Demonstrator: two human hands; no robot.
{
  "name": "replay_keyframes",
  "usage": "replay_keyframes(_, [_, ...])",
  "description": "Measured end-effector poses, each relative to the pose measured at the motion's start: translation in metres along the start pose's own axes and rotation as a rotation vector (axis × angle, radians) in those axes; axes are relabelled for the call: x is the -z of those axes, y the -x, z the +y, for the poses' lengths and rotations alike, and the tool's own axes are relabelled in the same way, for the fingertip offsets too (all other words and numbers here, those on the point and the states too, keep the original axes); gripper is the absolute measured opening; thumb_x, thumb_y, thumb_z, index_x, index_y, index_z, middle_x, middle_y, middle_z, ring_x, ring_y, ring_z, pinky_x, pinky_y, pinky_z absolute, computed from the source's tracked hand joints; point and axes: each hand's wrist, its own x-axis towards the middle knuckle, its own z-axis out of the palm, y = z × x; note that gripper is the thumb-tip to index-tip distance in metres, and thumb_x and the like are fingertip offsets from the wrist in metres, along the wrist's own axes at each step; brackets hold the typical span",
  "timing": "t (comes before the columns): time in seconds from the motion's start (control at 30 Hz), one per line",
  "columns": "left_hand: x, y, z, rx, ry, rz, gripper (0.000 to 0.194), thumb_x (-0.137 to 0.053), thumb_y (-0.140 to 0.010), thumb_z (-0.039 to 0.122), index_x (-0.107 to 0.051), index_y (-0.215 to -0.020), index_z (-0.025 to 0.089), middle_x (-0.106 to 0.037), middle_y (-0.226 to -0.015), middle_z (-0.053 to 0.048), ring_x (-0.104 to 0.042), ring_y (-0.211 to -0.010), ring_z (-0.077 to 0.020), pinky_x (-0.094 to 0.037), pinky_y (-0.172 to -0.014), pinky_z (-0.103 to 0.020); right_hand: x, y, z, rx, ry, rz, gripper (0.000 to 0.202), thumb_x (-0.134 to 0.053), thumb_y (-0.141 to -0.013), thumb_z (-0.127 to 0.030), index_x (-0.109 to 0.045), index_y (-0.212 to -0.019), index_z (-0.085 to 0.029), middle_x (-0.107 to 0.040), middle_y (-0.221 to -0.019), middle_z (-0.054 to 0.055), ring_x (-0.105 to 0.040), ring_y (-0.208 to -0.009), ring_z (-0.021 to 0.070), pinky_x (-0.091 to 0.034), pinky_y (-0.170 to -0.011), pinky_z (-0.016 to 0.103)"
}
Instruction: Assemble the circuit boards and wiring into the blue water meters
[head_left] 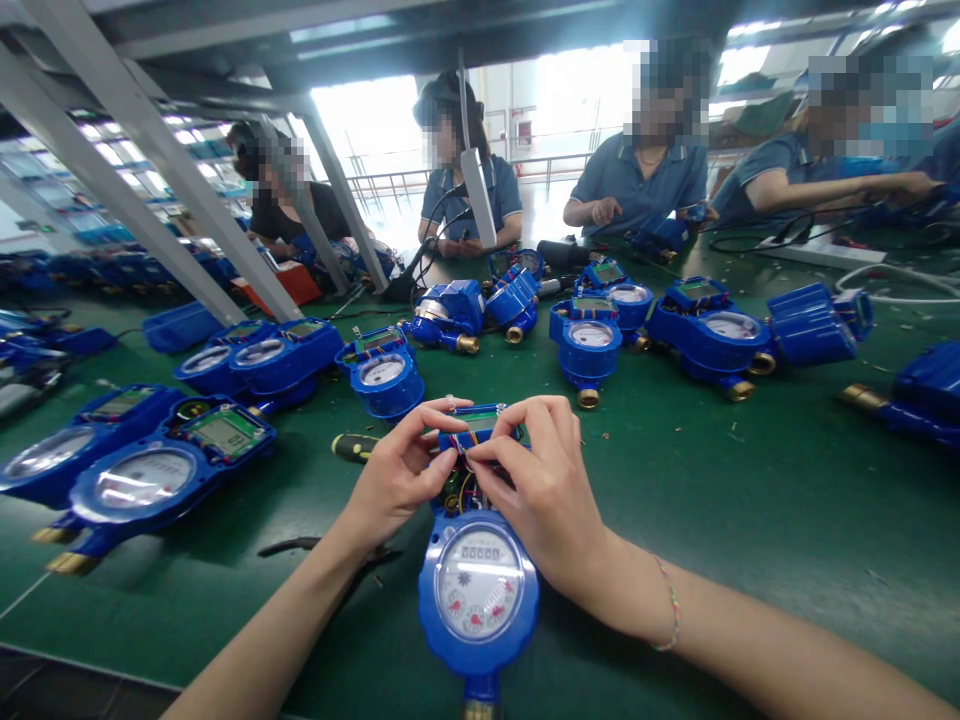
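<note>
In front of me a blue water meter point(480, 648) lies on the bench, its round dial toward me and its electronics compartment uncovered. A small circuit board with a display point(480, 421) is raised at the compartment's far end. My left hand point(386, 485) is closed on the board's left side, thumb and fingers pinching it. Fingertips of my right hand point(551, 490) are pressed together at the thin coloured wires point(466, 440) beneath the board; exactly which wire they pinch is hidden. Left of the meter lie a yellow-and-black screwdriver point(352, 447) and a dark-handled tool point(289, 546), partly behind my left forearm.
Several more blue meters stand about the green bench point(750, 560), including an open one point(142, 480) at left and another point(589, 345) ahead. Grey metal posts point(180, 190) slant down at left. A white power strip point(480, 200) hangs ahead. Several co-workers point(645, 180) sit opposite.
</note>
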Motion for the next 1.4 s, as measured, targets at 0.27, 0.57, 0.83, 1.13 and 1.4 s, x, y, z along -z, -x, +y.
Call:
replay_keyframes(0.27, [-0.004, 0.001, 0.001, -0.006, -0.012, 0.005, 0.013, -0.065, -0.084, 0.021, -0.06, -0.097, 0.021, -0.057, -0.127, -0.011, -0.051, -0.127, -0.0256, -0.049, -0.099, -0.038, -0.001, -0.001, 0.0, 0.014, -0.078, 0.022, 0.008, -0.071, -0.084, -0.009, -0.068, -0.084, -0.016, -0.058, -0.093, 0.008, -0.048, -0.095, 0.0273, -0.041, -0.082, 0.045])
replay_keyframes(0.57, [-0.01, 0.002, -0.011, -0.062, -0.039, 0.034, 0.015, -0.061, -0.083, 0.018, -0.057, -0.097, 0.023, -0.055, -0.13, -0.012, -0.057, -0.123, -0.0283, -0.053, -0.093, -0.039, -0.007, -0.002, 0.003, 0.091, -0.145, 0.132, 0.016, -0.068, -0.081, -0.002, -0.065, -0.083, -0.018, -0.056, -0.091, 0.007, -0.048, -0.091, 0.0273, -0.041, -0.08, 0.047])
replay_keyframes(0.83, [-0.007, -0.002, -0.02, -0.046, 0.036, 0.035, 0.012, -0.061, -0.086, 0.025, -0.057, -0.097, 0.02, -0.057, -0.129, -0.014, -0.053, -0.126, -0.0296, -0.05, -0.098, -0.041, -0.006, -0.001, 0.005, 0.09, -0.138, 0.124, 0.014, -0.066, -0.084, -0.006, -0.065, -0.086, -0.02, -0.055, -0.09, 0.006, -0.049, -0.091, 0.0268, -0.04, -0.082, 0.048])
replay_keyframes(1.13, [-0.005, -0.001, -0.022, -0.046, 0.093, -0.009, 0.013, -0.062, -0.087, 0.027, -0.058, -0.099, 0.021, -0.056, -0.132, -0.013, -0.052, -0.127, -0.0288, -0.048, -0.1, -0.039, -0.006, -0.002, 0.01, 0.071, -0.06, 0.059, 0.02, -0.072, -0.082, -0.011, -0.06, -0.094, -0.021, -0.049, -0.099, 0.008, -0.046, -0.096, 0.0307, -0.044, -0.078, 0.049])
replay_keyframes(1.4, [-0.007, -0.001, -0.018, -0.024, 0.094, -0.02, 0.013, -0.061, -0.088, 0.028, -0.059, -0.099, 0.021, -0.055, -0.133, -0.012, -0.055, -0.124, -0.0278, -0.048, -0.099, -0.038, -0.004, -0.006, 0.007, 0.036, -0.011, 0.032, 0.032, -0.077, -0.077, -0.008, -0.056, -0.098, -0.023, -0.047, -0.102, 0.007, -0.046, -0.097, 0.0317, -0.045, -0.078, 0.052])
